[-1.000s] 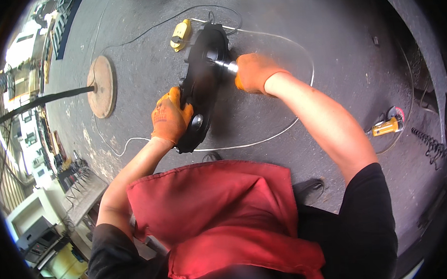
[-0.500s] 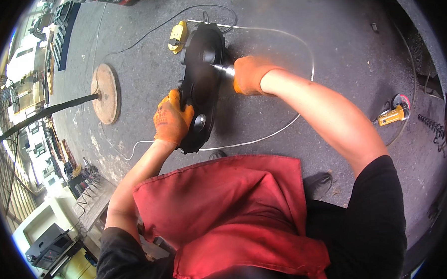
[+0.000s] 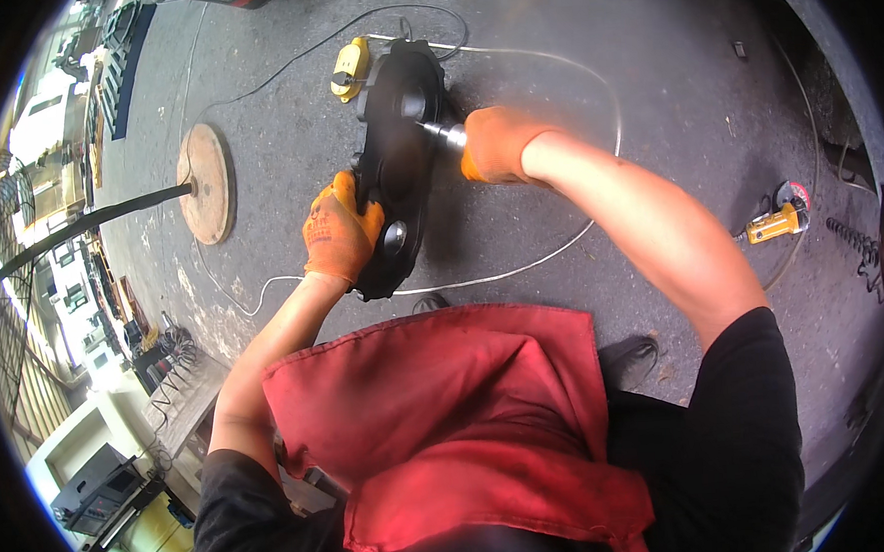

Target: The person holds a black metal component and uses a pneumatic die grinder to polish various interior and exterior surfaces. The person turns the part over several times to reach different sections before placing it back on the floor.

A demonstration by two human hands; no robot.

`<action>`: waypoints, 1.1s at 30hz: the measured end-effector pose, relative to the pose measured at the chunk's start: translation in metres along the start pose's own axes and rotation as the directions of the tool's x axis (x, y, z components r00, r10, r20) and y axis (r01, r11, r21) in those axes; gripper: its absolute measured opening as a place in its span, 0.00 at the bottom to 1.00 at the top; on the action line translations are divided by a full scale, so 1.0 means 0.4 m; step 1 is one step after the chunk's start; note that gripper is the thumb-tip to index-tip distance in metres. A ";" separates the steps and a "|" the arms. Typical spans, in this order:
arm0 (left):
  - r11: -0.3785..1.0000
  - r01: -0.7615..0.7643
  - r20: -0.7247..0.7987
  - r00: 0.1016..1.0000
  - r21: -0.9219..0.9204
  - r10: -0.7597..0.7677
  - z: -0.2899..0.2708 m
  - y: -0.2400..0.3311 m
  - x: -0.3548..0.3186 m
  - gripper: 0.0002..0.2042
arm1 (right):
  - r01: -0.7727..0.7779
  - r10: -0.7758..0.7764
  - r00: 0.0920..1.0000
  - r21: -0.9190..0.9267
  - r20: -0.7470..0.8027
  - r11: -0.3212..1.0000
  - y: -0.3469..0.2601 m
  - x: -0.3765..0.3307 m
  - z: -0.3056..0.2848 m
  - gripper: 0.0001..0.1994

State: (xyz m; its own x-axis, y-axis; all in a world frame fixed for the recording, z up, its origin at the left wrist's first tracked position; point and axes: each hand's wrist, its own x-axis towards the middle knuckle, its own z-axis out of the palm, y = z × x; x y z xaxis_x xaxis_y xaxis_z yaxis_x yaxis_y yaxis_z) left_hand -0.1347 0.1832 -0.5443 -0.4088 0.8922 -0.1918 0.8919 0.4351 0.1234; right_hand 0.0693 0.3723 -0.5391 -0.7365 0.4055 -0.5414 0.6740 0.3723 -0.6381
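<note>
My orange-gloved left hand (image 3: 337, 233) grips the left edge of a long black casing (image 3: 398, 169) over the grey floor (image 3: 528, 218); my orange-gloved right hand (image 3: 498, 146) clasps a slim silver metal tool (image 3: 444, 132), tip at the casing.

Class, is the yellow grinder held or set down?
Set down: the yellow grinder lies on the floor, while the left hand holds a black part, the right hand a metal tool.

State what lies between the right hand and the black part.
In the head view, a silver tool held by the right hand points at the black part; contact is unclear.
</note>
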 end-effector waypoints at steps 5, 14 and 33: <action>0.998 -0.018 -0.021 1.000 -0.054 0.016 0.013 -0.021 0.001 0.18 | 0.086 -0.086 0.995 0.007 0.056 0.996 -0.030 -0.017 -0.013 0.16; 0.992 -0.007 -0.008 1.000 -0.125 0.006 0.010 -0.038 0.011 0.19 | -0.077 0.076 0.996 0.018 0.044 0.997 0.016 0.021 0.003 0.14; 0.934 -0.172 -0.183 0.976 -0.312 0.119 0.022 -0.078 0.007 0.15 | 0.003 -0.004 0.999 0.022 0.032 1.000 0.051 -0.094 0.315 0.16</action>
State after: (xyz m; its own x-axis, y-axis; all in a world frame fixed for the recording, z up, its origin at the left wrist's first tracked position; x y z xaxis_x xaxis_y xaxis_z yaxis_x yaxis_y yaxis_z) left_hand -0.1620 0.1711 -0.5573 -0.3285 0.9445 0.0058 0.8432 0.2905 0.4524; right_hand 0.1037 0.2595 -0.6006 -0.7408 0.3773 -0.5557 0.6700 0.3549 -0.6521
